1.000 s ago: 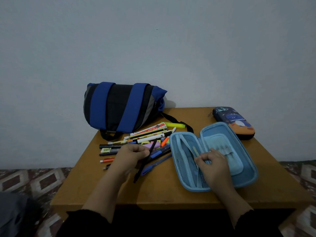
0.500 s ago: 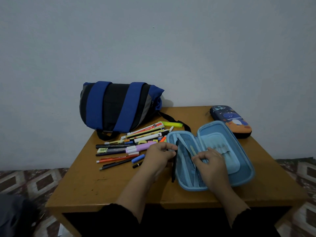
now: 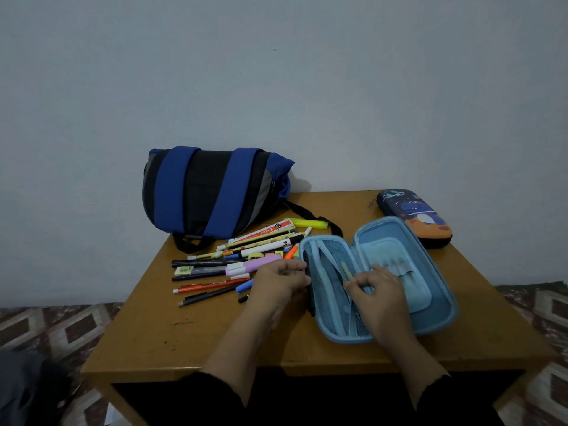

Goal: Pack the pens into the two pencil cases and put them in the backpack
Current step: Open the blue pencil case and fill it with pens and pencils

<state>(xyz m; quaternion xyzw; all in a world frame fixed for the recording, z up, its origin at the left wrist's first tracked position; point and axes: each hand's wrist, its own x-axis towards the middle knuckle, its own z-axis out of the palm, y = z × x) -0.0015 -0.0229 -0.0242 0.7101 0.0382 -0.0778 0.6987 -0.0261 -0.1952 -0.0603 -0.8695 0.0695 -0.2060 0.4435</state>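
Left hand (image 3: pixel 281 281): fingers are curled round a black pen (image 3: pixel 309 290), which is held upright along the left rim of the blue case (image 3: pixel 442 315), its lower end just past that rim.
Right hand (image 3: pixel 376 292): fingertips are pinched on the mesh pocket (image 3: pixel 330 302) inside the case's left half, apparently holding it open; exactly what is pinched cannot be told.
Black pen: judged light, stiff and smooth; it is best taken near mid-barrel, as it is now, so the tip can be steered into the pocket.
Mesh pocket: soft and slack, likely to collapse if released; its edge should be kept lifted while the pen is slid in lengthwise.
Blue case: lies opened flat on the table (image 3: pixel 172 339), right of the pens; the shell looks semi-rigid and should stay put under a light push. A pale pen-like item is seen under the mesh.
Pens (image 3: pixel 233 262): a loose pile just left of the case, some overlapping. They are light and prone to rolling; single ones are better picked by the barrel than raked.
Second case (image 3: pixel 415 216): zipped shut, behind the blue case at its right, well apart from the hands.
Backpack (image 3: pixel 215 192): behind the pens, left of the blue case, against the wall; soft fabric, and its opening is not seen.
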